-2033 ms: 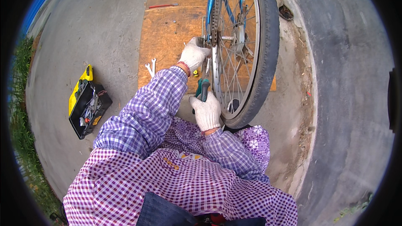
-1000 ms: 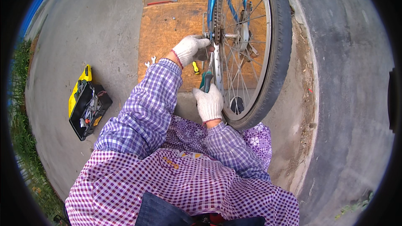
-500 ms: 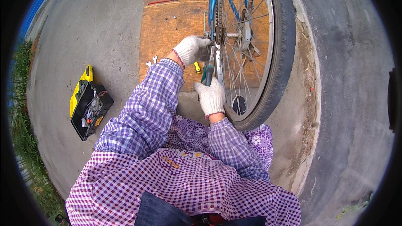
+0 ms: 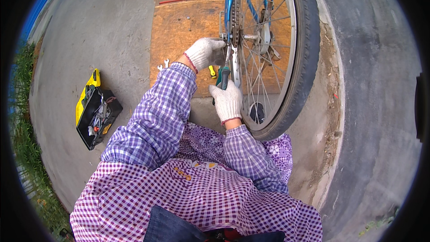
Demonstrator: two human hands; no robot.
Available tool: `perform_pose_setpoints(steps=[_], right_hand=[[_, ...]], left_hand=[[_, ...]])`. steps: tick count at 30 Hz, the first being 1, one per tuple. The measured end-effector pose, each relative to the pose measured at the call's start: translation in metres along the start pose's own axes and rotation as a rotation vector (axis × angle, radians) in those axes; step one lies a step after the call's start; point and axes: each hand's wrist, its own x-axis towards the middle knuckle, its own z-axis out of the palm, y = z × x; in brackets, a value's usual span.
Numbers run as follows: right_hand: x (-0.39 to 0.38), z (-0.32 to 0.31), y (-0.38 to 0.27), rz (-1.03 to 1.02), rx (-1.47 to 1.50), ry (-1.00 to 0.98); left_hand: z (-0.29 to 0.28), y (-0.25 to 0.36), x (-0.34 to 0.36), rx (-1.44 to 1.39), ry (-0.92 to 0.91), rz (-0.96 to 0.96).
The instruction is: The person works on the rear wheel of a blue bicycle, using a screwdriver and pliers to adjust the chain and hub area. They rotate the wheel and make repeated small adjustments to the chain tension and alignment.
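My right hand (image 4: pixel 227 101), in a white knitted glove, is wrapped round the dark green handles of a pair of pliers (image 4: pixel 225 75). The jaws point up toward the hub area of a bicycle wheel (image 4: pixel 308 54), beside the silver metal cover (image 4: pixel 235 69). My left hand (image 4: pixel 204 54), gloved the same way, is closed at the left side of the hub, just below the blue frame (image 4: pixel 230 0). What its fingers grip is hidden. The chain (image 4: pixel 235 22) runs up from there along the wheel's left side.
A worn wooden board (image 4: pixel 179 27) lies under the bicycle. On it are a red screwdriver (image 4: pixel 174 1), a yellow-handled screwdriver (image 4: pixel 212 71) and two wrenches (image 4: pixel 163 64). An opened black and yellow toolbox (image 4: pixel 96 116) with several tools stands at left. A shoe (image 4: pixel 257 112) shows behind the spokes.
The wheel and frame have shifted slightly to the right in the view. My right hand and the pliers have moved a little upward; my left hand stays at the hub.
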Motion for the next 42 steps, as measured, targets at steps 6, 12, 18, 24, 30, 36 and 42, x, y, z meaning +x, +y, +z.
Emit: perform_pose_setpoints(steps=[6,12,18,24,30,36,42], right_hand=[[0.004,0.003,-0.002,0.014,-0.007,-0.005],[0.003,0.004,-0.008,-0.046,-0.052,0.032],[-0.001,0.004,-0.008,-0.051,-0.105,0.060],[-0.005,0.005,-0.007,-0.051,-0.025,0.080],[-0.007,0.008,-0.011,-0.044,-0.047,0.109],[-0.009,0.006,-0.015,-0.028,-0.050,0.092],[-0.008,0.003,-0.018,-0.085,-0.084,0.118]], left_hand=[[-0.006,0.002,0.000,-0.019,-0.008,-0.006],[-0.005,0.005,-0.003,-0.001,0.030,-0.002],[-0.007,-0.001,-0.003,-0.002,-0.001,-0.017],[-0.007,-0.015,-0.006,-0.015,0.097,0.058],[-0.002,-0.028,-0.009,0.788,0.309,0.381],[0.005,-0.029,-0.015,0.927,0.328,0.436],[0.006,-0.019,-0.018,0.992,0.289,0.460]])
